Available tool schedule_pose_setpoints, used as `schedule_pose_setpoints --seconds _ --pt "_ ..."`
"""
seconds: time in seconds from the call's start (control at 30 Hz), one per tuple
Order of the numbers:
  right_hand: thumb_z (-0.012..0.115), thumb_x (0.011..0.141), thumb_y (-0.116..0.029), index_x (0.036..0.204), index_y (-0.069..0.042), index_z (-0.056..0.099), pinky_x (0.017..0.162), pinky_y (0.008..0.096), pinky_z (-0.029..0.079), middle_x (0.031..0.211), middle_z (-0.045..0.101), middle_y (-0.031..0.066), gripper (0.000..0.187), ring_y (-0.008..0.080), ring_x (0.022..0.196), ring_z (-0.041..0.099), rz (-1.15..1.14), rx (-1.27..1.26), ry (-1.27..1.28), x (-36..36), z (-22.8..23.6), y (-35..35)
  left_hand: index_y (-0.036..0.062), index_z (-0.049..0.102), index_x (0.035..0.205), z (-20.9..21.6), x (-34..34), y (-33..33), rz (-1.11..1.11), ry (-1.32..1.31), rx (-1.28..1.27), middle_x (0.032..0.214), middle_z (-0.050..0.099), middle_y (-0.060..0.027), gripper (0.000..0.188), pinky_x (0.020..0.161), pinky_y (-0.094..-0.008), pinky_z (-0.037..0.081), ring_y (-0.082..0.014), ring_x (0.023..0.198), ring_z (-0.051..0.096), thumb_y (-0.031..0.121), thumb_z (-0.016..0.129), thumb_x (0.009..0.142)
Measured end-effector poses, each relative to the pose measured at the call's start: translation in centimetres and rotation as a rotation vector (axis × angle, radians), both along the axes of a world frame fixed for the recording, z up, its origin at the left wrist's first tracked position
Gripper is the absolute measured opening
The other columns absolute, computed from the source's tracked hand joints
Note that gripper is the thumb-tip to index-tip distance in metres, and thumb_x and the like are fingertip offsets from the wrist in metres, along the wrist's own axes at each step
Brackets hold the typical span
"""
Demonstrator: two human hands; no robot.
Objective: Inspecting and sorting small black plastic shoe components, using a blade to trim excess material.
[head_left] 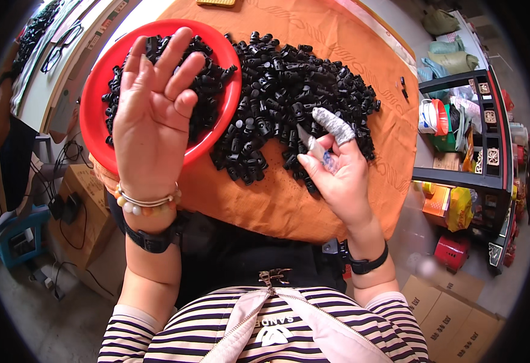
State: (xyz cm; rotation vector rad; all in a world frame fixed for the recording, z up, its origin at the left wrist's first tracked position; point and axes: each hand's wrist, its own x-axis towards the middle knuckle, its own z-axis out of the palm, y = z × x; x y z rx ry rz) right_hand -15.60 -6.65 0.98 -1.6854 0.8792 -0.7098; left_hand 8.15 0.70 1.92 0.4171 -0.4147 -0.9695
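Observation:
My left hand [156, 115] is raised over the red plastic basin [231, 115], palm showing and fingers apart, with nothing in it. Small black plastic fittings [210, 78] fill the basin. A large heap of the same black fittings [277, 78] lies to its right on the orange cloth [228, 206]. At the heap's near right edge, my right hand [340, 169] pinches a small knife [316, 148] with a short grey blade and a whitish wrapped handle. The blade points up and left toward the pile. Grey-white wrapping covers the right index finger.
Two loose black pieces [404, 88] lie at the cloth's right. A dark shelf unit [458, 178] with bags and boxes stands on the right, cardboard boxes [446, 314] below it. On the left are a carton [80, 212], cables, a blue stool [20, 245] and another person's arm [2, 106].

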Motion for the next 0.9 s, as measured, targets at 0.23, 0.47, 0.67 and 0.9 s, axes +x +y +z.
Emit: schedule_pose_setpoints --seconds 0.23,0.47,0.67,0.9 --pt "0.064 0.07 0.007 0.123 -0.009 0.05 0.066 0.028 0.049 0.084 0.061 0.0087 0.057 0.0166 0.072 0.061 0.085 -0.45 0.347 0.3 -0.2 0.7 0.007 0.036 0.125 -0.6 -0.8 0.0 -0.083 -0.008 0.026 0.113 0.055 -0.0201 0.032 0.064 -0.0243 0.051 -0.0212 0.087 0.061 0.019 0.039 0.095" --pt "0.066 0.069 0.006 0.123 -0.01 0.05 0.064 0.0261 0.048 0.079 0.058 0.0059 0.058 0.0139 0.067 0.057 0.114 -0.529 0.41 0.0 -0.7 0.0 0.0031 0.051 0.108 -0.3 -3.7 -0.9 -0.164 -0.066 0.281 0.078 0.06 -0.0054 0.02 0.05 -0.0187 0.042 -0.0064 0.06 0.054 0.015 0.046 0.093" --pt "0.066 0.075 0.005 0.136 -0.004 0.029 0.075 0.0201 0.044 0.083 0.053 0.0016 0.072 0.0068 0.08 0.051 0.146 0.165 -0.084 0.3 1.4 -0.5 0.0049 0.057 0.096 -1.1 -6.0 -1.2 -0.212 -0.555 0.415 0.071 0.048 0.0071 0.01 0.052 -0.0146 0.033 0.0012 0.062 0.041 0.01 0.051 0.09" --pt "0.067 0.078 -0.002 0.136 -0.003 0.029 0.072 0.0208 0.046 0.082 0.054 0.0023 0.069 0.009 0.079 0.053 0.198 0.269 -0.217 1.2 3.4 -0.8 0.0055 0.053 0.104 0.2 -6.1 -0.8 -0.672 -0.351 0.425 0.07 0.05 0.0052 0.02 0.044 -0.0138 0.028 -0.0003 0.05 0.038 0.021 0.051 0.092"
